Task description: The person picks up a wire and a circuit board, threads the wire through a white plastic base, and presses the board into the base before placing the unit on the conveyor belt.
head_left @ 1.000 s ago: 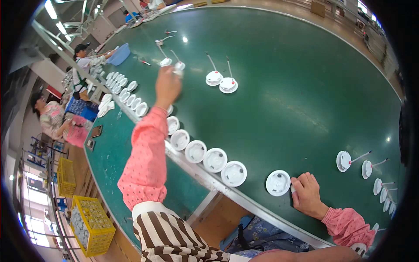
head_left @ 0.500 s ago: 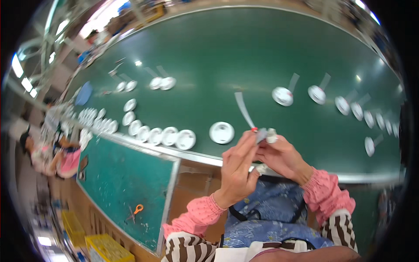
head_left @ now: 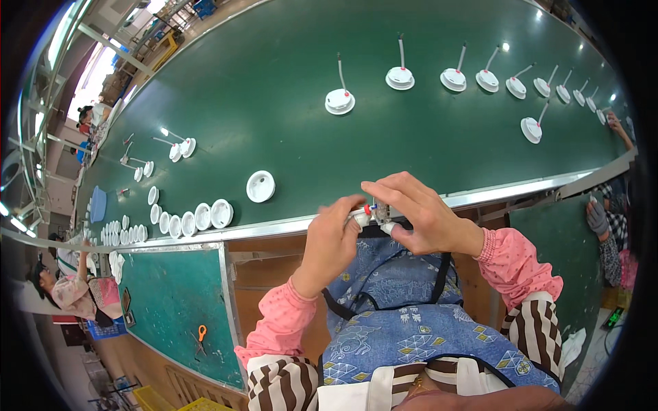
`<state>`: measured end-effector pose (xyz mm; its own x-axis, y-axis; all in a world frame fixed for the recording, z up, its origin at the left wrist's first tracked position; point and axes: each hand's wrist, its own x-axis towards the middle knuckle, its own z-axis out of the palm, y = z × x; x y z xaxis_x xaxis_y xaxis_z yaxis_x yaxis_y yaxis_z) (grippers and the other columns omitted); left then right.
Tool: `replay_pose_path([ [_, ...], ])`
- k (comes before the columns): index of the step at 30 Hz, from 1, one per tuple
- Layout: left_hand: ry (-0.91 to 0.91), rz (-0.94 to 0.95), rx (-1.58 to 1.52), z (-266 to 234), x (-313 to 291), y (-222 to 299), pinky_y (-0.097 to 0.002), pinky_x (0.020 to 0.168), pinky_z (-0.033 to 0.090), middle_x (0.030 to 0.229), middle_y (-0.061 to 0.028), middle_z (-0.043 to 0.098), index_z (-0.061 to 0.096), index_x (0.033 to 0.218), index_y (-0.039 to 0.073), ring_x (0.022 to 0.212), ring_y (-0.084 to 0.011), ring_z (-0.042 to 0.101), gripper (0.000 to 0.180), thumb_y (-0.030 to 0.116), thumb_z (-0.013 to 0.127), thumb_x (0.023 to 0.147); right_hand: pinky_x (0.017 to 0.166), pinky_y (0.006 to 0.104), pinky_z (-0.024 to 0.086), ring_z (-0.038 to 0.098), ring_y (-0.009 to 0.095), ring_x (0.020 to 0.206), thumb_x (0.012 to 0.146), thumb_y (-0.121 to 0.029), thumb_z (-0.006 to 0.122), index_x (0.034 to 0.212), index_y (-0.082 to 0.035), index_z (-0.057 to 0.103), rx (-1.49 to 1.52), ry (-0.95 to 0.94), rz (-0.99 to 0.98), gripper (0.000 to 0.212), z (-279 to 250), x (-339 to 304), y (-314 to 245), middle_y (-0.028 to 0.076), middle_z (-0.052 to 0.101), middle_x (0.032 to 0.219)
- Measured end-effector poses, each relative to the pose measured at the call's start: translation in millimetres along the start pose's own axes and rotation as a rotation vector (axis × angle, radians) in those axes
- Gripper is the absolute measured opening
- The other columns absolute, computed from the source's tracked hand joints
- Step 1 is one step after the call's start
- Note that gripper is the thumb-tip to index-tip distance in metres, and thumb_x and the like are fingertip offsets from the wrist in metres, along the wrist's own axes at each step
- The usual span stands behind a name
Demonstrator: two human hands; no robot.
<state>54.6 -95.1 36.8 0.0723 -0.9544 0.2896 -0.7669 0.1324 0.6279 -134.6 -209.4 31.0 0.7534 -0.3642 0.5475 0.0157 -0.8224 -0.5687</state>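
My left hand (head_left: 334, 236) has its fingers bent around a small white part with a red ring (head_left: 367, 210), above the bench's near edge. Facing it, my right hand (head_left: 428, 214) pinches a small greyish, partly see-through piece (head_left: 381, 211) against that part. Whether the two pieces are joined I cannot tell; fingers cover most of both. White wrapping (head_left: 388, 227) shows at my right thumb's tip. Beyond my left hand lies a single round white lid-like piece (head_left: 261, 186). Farther off, white discs with red rings and upright pale tubes (head_left: 399, 78) stand in a curved row.
More white round pieces (head_left: 221, 214) line the green bench's (head_left: 301, 147) metal edge at left. Orange-handled scissors (head_left: 201, 334) lie on a lower green board (head_left: 171, 301). A blue bin (head_left: 98, 204) stands far left. Another person's hand (head_left: 619, 130) reaches in at right; a gloved hand (head_left: 598, 218) is below it.
The view has turned, so the bench pieces sit elsewhere in the picture. My hands have moved slightly apart. The pale tube that stuck up from the held part no longer shows.
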Motion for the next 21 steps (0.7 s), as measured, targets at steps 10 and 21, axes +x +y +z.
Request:
replay_pose_path([
  [10, -0.307, -0.234, -0.926, 20, -22, 3, -0.0241, 0.07, 0.046, 0.09, -0.0024, 0.064, 0.062, 0.113, -0.001, 0.079, -0.0088, 0.057, 0.025, 0.02, 0.061, 0.101, 0.062, 0.0199, 0.049, 0.062, 0.008, 0.074, 0.096, -0.016, 0.066, 0.124, 0.003, 0.059, 1.178, 0.032, 0.791, 0.035, -4, -36, -10, 0.005, 0.066, 0.099],
  [21, -0.315, -0.264, -0.893, 23, -27, -8, -0.0212, 0.055, 0.037, 0.069, 0.004, 0.056, 0.067, 0.094, 0.003, 0.063, -0.0036, 0.048, 0.026, 0.027, 0.063, 0.101, 0.048, 0.0184, 0.041, 0.057, 0.005, 0.059, 0.094, -0.009, 0.064, 0.106, 0.002, 0.063, 1.383, 0.029, 0.932, 0.016, 17, -35, -14, 0.002, 0.064, 0.08],
])
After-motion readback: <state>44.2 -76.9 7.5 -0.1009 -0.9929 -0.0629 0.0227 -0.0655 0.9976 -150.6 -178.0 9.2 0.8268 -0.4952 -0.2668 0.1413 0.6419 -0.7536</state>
